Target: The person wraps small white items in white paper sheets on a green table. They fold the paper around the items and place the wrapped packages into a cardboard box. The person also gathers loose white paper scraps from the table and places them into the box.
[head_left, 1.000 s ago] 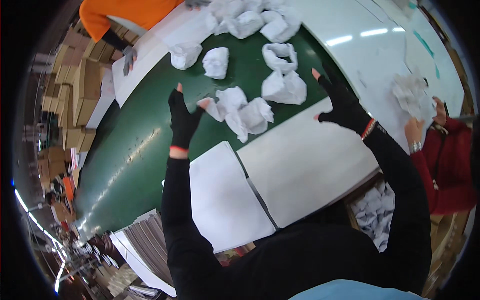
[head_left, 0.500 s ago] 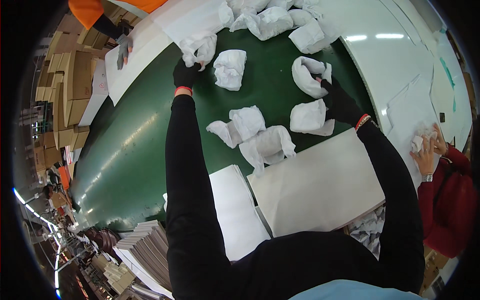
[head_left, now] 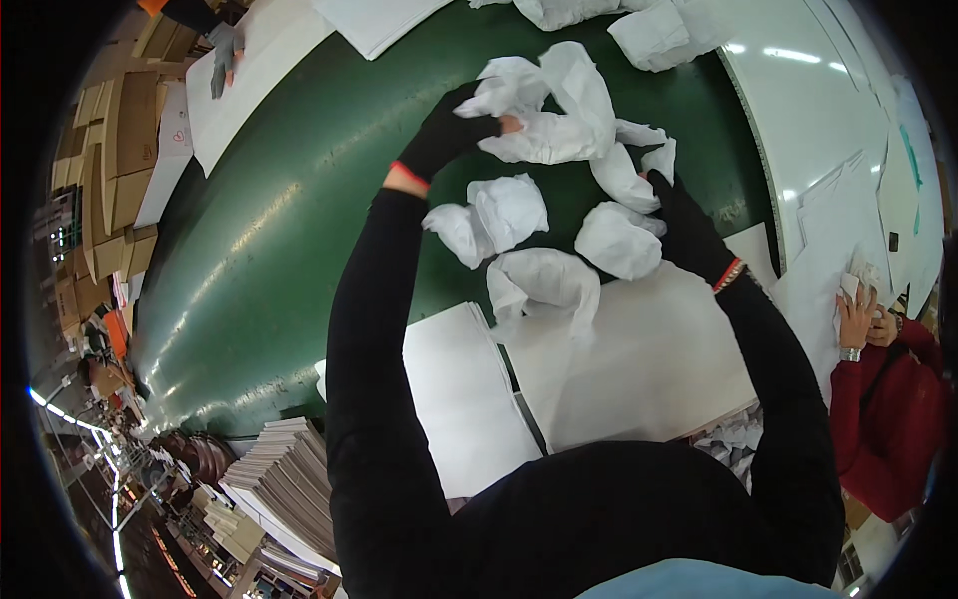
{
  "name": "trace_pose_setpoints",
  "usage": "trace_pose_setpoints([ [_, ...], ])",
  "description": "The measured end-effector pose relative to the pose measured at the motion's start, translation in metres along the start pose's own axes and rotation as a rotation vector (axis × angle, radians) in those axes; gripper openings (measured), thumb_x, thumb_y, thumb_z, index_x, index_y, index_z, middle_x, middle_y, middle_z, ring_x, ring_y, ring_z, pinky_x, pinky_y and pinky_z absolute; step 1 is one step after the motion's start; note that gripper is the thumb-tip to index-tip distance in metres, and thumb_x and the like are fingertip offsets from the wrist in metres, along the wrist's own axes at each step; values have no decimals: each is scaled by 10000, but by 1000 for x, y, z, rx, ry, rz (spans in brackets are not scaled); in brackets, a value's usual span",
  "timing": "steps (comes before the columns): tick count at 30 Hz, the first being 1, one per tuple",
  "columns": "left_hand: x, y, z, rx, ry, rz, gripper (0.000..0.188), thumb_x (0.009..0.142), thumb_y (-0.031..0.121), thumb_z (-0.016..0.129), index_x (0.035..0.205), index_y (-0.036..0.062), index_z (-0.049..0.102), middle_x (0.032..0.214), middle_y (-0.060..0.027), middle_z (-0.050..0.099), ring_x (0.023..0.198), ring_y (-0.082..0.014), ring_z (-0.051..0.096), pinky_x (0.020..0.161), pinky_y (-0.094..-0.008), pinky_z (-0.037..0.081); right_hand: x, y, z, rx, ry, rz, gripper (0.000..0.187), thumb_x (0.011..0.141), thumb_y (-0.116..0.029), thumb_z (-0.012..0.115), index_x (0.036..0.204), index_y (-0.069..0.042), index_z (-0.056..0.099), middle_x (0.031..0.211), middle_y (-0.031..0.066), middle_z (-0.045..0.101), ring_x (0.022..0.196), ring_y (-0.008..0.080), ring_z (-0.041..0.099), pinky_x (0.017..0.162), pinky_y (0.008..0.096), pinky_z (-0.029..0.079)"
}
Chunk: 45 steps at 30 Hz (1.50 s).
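Note:
My left hand (head_left: pixel 454 130), in a black fingerless glove, is closed on the near left edge of a crumpled white paper wrap (head_left: pixel 554 130). A second wrap seems bunched up with it. On the right, my right hand (head_left: pixel 691 228), gloved alike, has its fingers closed on the side of a curled white paper wrap (head_left: pixel 623 180). Just below that, a rounded paper wrap (head_left: pixel 617 243) lies beside the right hand. Nearer me are a pair of touching wraps (head_left: pixel 507 213) and an open, U-shaped wrap (head_left: pixel 544 283). Whatever the paper may enclose is hidden.
The green table (head_left: pixel 249 260) carries a white paper stack (head_left: pixel 459 389) and a large pale sheet pile (head_left: pixel 629 359) close to me. More wraps (head_left: pixel 664 35) lie at the far edge. A co-worker's hands (head_left: pixel 863 319) hold paper at right; another's gloved hand (head_left: pixel 227 60) rests far left.
My left hand has moved right and nearer, bringing wraps toward the right-hand one. My right hand stays at its wrap, which has shifted slightly nearer. The view has shifted somewhat.

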State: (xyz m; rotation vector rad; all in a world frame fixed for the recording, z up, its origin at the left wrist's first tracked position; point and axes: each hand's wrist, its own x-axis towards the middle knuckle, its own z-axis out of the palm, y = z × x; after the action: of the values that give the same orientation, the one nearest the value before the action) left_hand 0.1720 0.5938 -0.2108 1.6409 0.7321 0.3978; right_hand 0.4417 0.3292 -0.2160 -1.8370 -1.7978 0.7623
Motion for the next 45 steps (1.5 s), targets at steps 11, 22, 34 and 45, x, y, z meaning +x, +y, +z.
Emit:
trace_pose_setpoints([
  [11, -146, 9, -56, -392, 296, 25, 297, 954, 235, 564, 1176, 42, 609, 978, -58, 684, 892, -190, 646, 803, -312, 503, -38, -12, -54, 1520, -347, 497, 532, 917, -184, 576, 1406, -75, 399, 1314, 107, 516, 1118, 189, 559, 857, 314, 513],
  [22, -186, 26, 60, -264, 190, -147, 462, 776, 127, 732, 1199, 47, 567, 1083, -83, 616, 961, -180, 599, 816, -312, 487, -31, -98, 68, 405, -308, -85, 992, 576, -256, 873, 1420, -94, 377, 1432, 200, 369, 1328, 379, 351, 1092, 457, 335],
  [34, -204, 119, 232, -119, 233, 257, 512, 776, 118, 722, 1246, 53, 532, 1159, -120, 576, 1026, -224, 578, 842, -342, 483, -247, -106, -75, 467, -34, -107, 906, 529, -144, 831, 1365, -112, 485, 1432, 173, 388, 1276, 338, 443, 1050, 421, 388],
  [45, -321, 184, 562, -113, -377, 515, 558, 776, 110, 713, 1290, 58, 499, 1228, -154, 540, 1086, -264, 559, 865, -369, 479, -666, -73, -123, 212, 314, 195, 911, 541, -195, 832, 1371, -78, 474, 1381, 151, 492, 1317, 324, 416, 1083, 436, 327],
])
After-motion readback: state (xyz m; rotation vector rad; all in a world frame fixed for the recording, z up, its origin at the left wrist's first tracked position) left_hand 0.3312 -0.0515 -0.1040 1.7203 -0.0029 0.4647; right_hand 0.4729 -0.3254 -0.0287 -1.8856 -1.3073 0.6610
